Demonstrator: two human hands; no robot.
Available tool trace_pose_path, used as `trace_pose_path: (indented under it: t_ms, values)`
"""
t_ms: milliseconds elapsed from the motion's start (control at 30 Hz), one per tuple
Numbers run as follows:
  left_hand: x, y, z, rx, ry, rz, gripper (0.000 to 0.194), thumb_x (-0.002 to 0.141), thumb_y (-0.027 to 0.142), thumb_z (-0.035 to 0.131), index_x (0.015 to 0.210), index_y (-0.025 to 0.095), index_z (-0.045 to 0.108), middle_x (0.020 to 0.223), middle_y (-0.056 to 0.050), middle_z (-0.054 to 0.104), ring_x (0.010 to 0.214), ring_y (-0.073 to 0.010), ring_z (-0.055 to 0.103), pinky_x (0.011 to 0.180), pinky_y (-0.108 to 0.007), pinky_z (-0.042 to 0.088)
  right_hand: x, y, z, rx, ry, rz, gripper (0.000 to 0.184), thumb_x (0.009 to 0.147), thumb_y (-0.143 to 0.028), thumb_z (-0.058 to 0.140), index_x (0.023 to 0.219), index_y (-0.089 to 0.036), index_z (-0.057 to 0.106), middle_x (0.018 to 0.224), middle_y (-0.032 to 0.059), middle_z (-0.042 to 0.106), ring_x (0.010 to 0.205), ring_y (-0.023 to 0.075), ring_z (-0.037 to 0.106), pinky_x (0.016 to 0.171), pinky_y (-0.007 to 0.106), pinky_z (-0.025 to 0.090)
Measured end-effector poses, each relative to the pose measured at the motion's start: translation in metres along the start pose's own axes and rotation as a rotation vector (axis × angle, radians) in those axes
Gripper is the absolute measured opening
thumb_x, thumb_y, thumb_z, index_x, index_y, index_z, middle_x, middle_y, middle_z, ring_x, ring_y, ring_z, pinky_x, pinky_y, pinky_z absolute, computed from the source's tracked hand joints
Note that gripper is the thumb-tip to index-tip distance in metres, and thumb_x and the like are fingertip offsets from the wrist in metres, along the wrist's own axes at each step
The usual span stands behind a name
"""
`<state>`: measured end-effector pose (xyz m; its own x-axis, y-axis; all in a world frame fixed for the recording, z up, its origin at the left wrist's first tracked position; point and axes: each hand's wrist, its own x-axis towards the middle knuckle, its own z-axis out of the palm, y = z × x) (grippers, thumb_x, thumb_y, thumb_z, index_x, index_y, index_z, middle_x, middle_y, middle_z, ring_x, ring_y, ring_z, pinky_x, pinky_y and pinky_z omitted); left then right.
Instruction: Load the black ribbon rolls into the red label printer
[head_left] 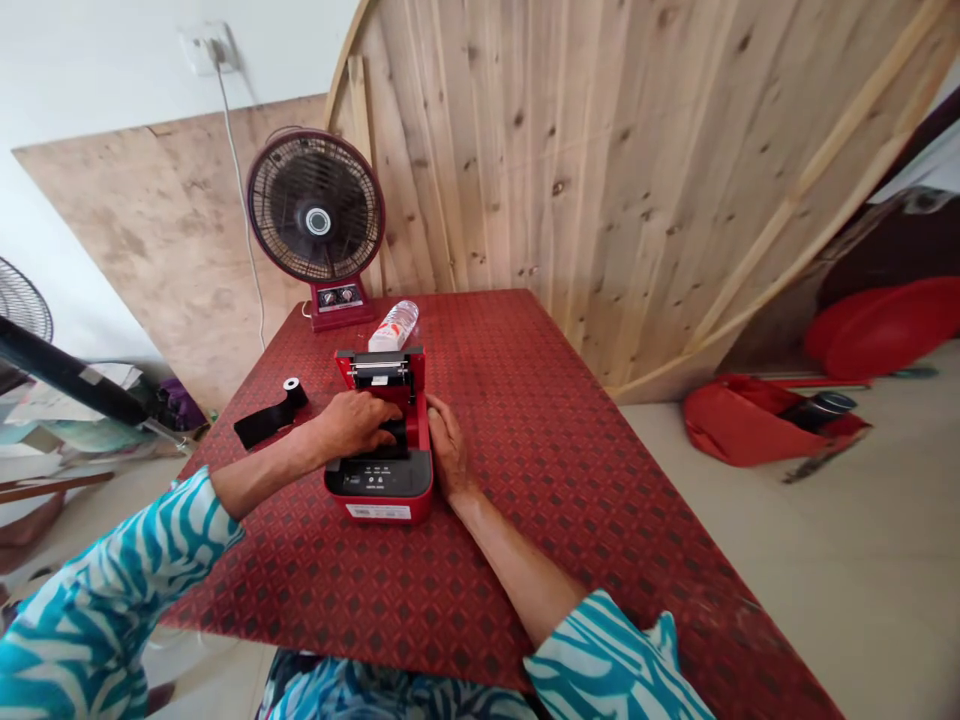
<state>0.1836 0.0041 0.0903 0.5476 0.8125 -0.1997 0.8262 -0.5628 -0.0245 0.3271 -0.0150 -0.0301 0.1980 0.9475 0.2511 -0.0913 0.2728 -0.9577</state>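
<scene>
A red and black label printer (382,478) stands on the table with its lid (380,368) tipped up and back. My left hand (356,422) reaches into the open compartment from the left, its fingers bent over a dark roll (395,438) inside; the fingertips are partly hidden. Against the printer's right side rests my right hand (448,445), steadying the body with thumb and fingers. To the left lies a roll of black ribbon (291,398), with a length of it trailing loose over the tabletop.
Behind the printer a clear plastic bottle (394,325) lies on its side. A dark red fan (319,215) stands at the table's (540,500) back left corner, near a wooden panel (525,150). On the floor to the right sits a red bag (731,425).
</scene>
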Motion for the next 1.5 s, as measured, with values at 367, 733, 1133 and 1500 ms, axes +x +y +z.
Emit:
trace_pose_path:
  t_ms: [367, 733, 1133, 1500]
  values:
    - [-0.035, -0.020, -0.003, -0.504, 0.143, 0.146, 0.034, 0.088, 0.042, 0.053, 0.112, 0.022, 0.068, 0.111, -0.004, 0.071, 0.100, -0.0199, 0.065, 0.087, -0.027, 0.047, 0.000, 0.000, 0.000, 0.004, -0.005, 0.003, 0.041, 0.086, -0.048, 0.044, 0.113, -0.023, 0.062, 0.119, 0.0063, 0.066, 0.115, 0.0218, 0.057, 0.103, 0.041, 0.040]
    - [-0.052, -0.013, 0.010, -0.653, 0.141, 0.148, 0.023, 0.086, 0.034, 0.055, 0.095, 0.023, 0.073, 0.088, 0.001, 0.073, 0.075, -0.0139, 0.065, 0.073, -0.023, 0.047, -0.002, -0.005, -0.002, -0.049, 0.002, 0.000, 0.043, 0.087, -0.047, 0.041, 0.115, -0.021, 0.061, 0.122, 0.0072, 0.065, 0.116, 0.0208, 0.056, 0.102, 0.039, 0.041]
    - [-0.061, 0.001, 0.012, -0.438, 0.432, 0.304, 0.022, 0.091, 0.031, 0.051, 0.091, 0.022, 0.070, 0.088, -0.002, 0.072, 0.085, -0.0158, 0.064, 0.084, -0.030, 0.044, 0.000, 0.001, 0.000, -0.026, 0.013, -0.005, 0.046, 0.085, -0.053, 0.043, 0.113, -0.021, 0.062, 0.120, 0.0078, 0.066, 0.115, 0.0216, 0.057, 0.103, 0.041, 0.040]
    - [-0.100, 0.030, 0.042, -0.138, 0.733, 0.360, 0.016, 0.090, 0.016, 0.051, 0.097, 0.022, 0.065, 0.092, -0.002, 0.070, 0.084, -0.0157, 0.060, 0.090, -0.036, 0.039, -0.003, -0.004, -0.001, -0.039, -0.016, 0.002, 0.044, 0.087, -0.049, 0.041, 0.115, -0.021, 0.060, 0.122, 0.0079, 0.064, 0.116, 0.0205, 0.055, 0.103, 0.038, 0.039]
